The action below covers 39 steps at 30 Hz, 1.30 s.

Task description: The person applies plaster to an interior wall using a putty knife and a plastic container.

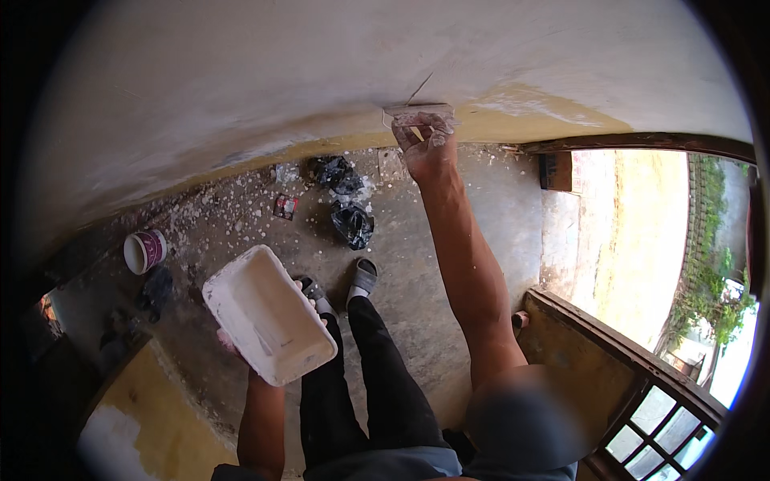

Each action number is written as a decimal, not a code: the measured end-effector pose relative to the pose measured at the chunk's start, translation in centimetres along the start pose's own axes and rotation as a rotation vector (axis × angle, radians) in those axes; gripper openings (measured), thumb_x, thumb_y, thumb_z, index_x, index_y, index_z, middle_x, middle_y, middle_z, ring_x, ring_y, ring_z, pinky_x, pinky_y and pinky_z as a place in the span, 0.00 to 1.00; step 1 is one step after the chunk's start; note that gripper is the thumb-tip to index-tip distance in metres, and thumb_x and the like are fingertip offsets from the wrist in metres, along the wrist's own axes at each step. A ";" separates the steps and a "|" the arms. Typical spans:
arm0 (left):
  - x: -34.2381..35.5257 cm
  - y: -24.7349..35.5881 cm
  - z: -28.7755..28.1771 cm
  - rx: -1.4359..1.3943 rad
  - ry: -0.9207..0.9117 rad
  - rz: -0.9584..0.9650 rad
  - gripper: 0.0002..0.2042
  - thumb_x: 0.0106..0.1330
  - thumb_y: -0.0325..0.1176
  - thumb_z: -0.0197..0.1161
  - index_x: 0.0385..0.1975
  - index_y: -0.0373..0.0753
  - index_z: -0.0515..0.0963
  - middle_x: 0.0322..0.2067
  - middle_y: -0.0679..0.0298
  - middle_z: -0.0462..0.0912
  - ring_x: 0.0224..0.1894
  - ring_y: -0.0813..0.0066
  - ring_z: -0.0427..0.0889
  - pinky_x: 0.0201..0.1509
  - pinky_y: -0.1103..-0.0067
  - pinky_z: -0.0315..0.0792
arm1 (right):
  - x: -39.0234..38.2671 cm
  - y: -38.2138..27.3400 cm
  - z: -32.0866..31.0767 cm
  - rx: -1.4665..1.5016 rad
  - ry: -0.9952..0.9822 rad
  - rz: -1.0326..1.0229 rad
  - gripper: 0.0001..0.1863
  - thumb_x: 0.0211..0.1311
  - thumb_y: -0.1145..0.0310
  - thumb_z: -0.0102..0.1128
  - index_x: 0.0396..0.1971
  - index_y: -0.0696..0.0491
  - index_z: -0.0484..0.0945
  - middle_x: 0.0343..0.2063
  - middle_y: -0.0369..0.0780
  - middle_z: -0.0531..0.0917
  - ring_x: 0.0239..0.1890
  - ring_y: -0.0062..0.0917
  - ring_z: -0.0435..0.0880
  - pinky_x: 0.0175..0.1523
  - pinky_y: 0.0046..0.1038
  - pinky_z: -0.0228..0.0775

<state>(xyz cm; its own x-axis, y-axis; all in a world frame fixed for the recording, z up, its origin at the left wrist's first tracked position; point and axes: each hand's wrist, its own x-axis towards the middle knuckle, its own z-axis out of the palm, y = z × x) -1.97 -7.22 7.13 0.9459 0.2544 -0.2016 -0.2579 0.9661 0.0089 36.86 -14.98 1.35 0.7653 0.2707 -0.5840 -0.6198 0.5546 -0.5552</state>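
My left hand (228, 341) grips a rectangular plastic tray (269, 314), coated inside with pale filler, from underneath and along its edge. My right hand (425, 144), dusted with the same pale stuff, is closed on a wide flat spreader (417, 110) held against the wall (321, 80). Above the blade a thin dark line crosses the pale plaster. Yellow paint shows through in patches low on the wall around my right hand.
A white and purple bucket (144, 251), crumpled black plastic bags (351, 225) and scattered flakes lie on the concrete floor (481, 232). An open doorway (618, 224) is at right, with a cardboard box (557, 172) beside it and a paned window frame (658, 437) below.
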 end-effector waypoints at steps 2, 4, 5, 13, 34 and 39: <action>-0.3 0.4 0.4 -0.007 -0.017 -0.011 0.55 0.52 0.60 0.70 0.74 0.48 0.42 0.73 0.47 0.43 0.70 0.38 0.51 0.68 0.36 0.42 | -2.7 -2.8 2.6 0.046 -0.019 -0.059 0.06 0.60 0.72 0.54 0.36 0.57 0.71 0.38 0.44 0.74 0.43 0.40 0.77 0.54 0.44 0.77; -1.6 1.1 0.0 -0.022 0.053 0.030 0.55 0.52 0.60 0.70 0.74 0.48 0.42 0.72 0.47 0.43 0.70 0.38 0.51 0.68 0.35 0.42 | -5.9 -4.7 5.4 0.032 -0.089 -0.135 0.10 0.59 0.70 0.56 0.37 0.60 0.70 0.40 0.46 0.73 0.45 0.39 0.76 0.56 0.41 0.77; -2.6 1.8 -0.9 -0.037 0.124 0.064 0.55 0.51 0.60 0.70 0.74 0.48 0.43 0.72 0.47 0.44 0.70 0.38 0.51 0.68 0.35 0.42 | -7.0 -5.9 6.6 0.043 -0.109 -0.164 0.12 0.59 0.69 0.57 0.37 0.61 0.69 0.41 0.47 0.73 0.46 0.39 0.76 0.56 0.41 0.77; -3.6 3.6 0.5 -0.020 0.072 0.041 0.55 0.50 0.61 0.71 0.73 0.48 0.44 0.72 0.47 0.45 0.69 0.39 0.53 0.68 0.35 0.45 | -15.7 -12.4 13.5 0.122 -0.294 -0.289 0.12 0.60 0.66 0.56 0.38 0.59 0.70 0.39 0.46 0.73 0.42 0.42 0.77 0.52 0.43 0.77; -6.0 5.2 0.8 -0.062 -0.018 0.013 0.56 0.50 0.67 0.67 0.74 0.51 0.43 0.73 0.52 0.43 0.70 0.39 0.52 0.68 0.37 0.44 | -3.1 6.4 3.1 -1.705 0.273 -1.795 0.30 0.55 0.76 0.59 0.61 0.62 0.67 0.50 0.54 0.76 0.48 0.51 0.76 0.49 0.44 0.73; -7.0 5.2 2.1 -0.160 0.082 0.055 0.57 0.47 0.64 0.71 0.74 0.51 0.43 0.72 0.48 0.46 0.69 0.38 0.54 0.68 0.37 0.45 | -6.7 4.2 7.6 -1.704 0.357 -1.704 0.32 0.57 0.77 0.54 0.64 0.66 0.62 0.50 0.58 0.73 0.49 0.50 0.73 0.52 0.44 0.69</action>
<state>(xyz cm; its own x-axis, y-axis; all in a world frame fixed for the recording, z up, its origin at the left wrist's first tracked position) -9.47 -3.91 10.66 0.9118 0.2963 -0.2842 -0.3434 0.9298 -0.1322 30.45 -8.46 7.48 0.6029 0.2788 0.7476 0.5476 -0.8260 -0.1335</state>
